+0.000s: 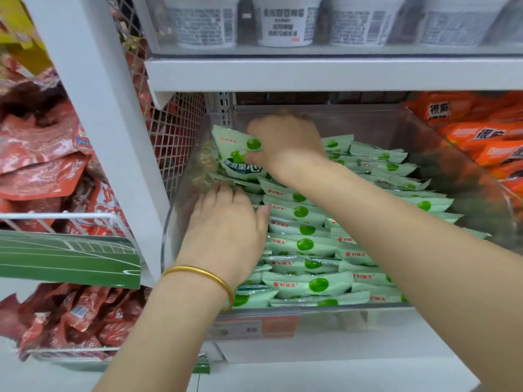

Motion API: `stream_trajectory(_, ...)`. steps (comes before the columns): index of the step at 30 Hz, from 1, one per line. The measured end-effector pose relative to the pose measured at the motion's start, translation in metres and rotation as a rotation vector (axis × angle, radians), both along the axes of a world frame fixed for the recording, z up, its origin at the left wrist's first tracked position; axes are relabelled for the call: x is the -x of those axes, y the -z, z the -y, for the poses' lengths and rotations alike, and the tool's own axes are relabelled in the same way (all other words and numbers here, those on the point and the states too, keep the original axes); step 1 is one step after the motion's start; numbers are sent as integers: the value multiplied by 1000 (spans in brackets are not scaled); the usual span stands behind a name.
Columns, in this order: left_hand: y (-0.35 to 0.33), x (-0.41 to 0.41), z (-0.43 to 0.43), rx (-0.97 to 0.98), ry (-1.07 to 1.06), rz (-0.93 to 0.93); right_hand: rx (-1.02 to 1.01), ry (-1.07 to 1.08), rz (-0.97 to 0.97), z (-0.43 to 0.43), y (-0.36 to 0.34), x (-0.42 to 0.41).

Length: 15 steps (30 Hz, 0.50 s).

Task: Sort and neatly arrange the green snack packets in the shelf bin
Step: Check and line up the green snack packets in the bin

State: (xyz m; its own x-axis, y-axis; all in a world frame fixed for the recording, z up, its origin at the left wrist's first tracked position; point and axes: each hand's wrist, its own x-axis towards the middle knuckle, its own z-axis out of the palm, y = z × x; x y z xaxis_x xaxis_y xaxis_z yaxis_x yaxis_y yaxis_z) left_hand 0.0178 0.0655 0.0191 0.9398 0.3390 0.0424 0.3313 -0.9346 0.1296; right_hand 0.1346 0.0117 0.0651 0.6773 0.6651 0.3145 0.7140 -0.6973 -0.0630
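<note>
Head view: I see 2 bare hands working inside the clear shelf bin [467, 165] of green snack packets [305, 244].

My right hand [285, 142] reaches across to the bin's back-left corner and pinches 1 green packet [237, 157] between thumb and fingers, holding it upright above the pile. My left hand [226, 222], a gold bangle [209, 278] on its wrist, lies flat and spread, palm down, pressing on the packets at the bin's left side and gripping nothing. The remaining packets lie in overlapping rows filling the bin. Orange packets [481, 137] sit in the next compartment to the right, white tubs [285, 21] on the shelf above, red packets [42, 154] in wire racks at left.
</note>
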Motion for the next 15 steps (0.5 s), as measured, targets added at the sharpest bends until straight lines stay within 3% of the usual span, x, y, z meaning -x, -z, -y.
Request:
stream_trajectory(7,1,5,-3,115,0,105,175,-61,31,-18,22,-7)
stream_trajectory(12,1,5,-4,164,-23,142,6,-185,-87,-5,5,-1)
stream_trajectory(15,1,5,-4,168,-25,147,199,-200,-40,-6,11,1)
